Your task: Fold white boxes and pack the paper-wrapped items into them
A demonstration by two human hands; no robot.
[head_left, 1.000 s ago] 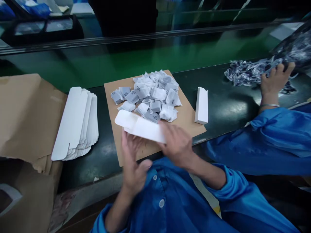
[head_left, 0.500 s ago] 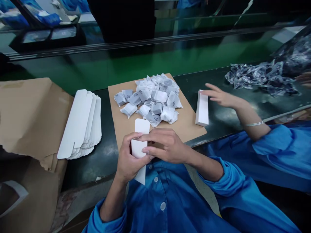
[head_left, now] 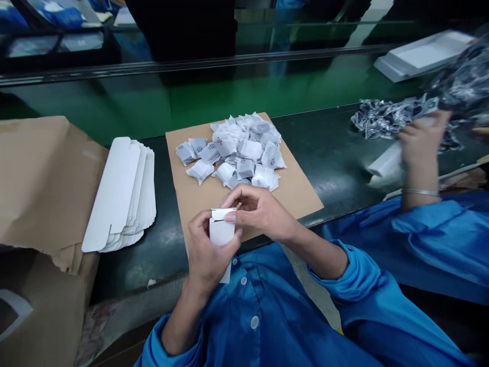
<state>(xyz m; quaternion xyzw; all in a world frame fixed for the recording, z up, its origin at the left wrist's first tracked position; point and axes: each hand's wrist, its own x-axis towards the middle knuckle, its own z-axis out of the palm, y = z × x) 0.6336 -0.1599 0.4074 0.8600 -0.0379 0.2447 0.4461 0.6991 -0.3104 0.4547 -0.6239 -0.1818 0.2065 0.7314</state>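
Note:
A narrow white cardboard box (head_left: pixel 221 233) stands upright in front of my blue jacket, its top end facing me. My left hand (head_left: pixel 206 250) is wrapped round its sides. With thumb and fingers, my right hand (head_left: pixel 255 209) pinches the box's end flap, which is folded over at the opening. Just beyond my hands, a heap of small white sachets (head_left: pixel 244 148) with dark printed marks lies on a brown cardboard sheet (head_left: pixel 301 196). Whatever is inside the box is hidden.
On the left lie a stack of flat white cartons (head_left: pixel 118 193) and a large brown cardboard box (head_left: pixel 42 178). At right, a co-worker's hand (head_left: pixel 422 137) holds a blurred white box (head_left: pixel 387 160) near clear plastic-wrapped dark items (head_left: pixel 385 117). Behind runs a green conveyor bed with a white tray (head_left: pixel 431 51).
My right hand has folded the box's raised end flap down over the opening. The co-worker has taken the white box from beside the cardboard sheet toward the right. A white tray shows on the conveyor.

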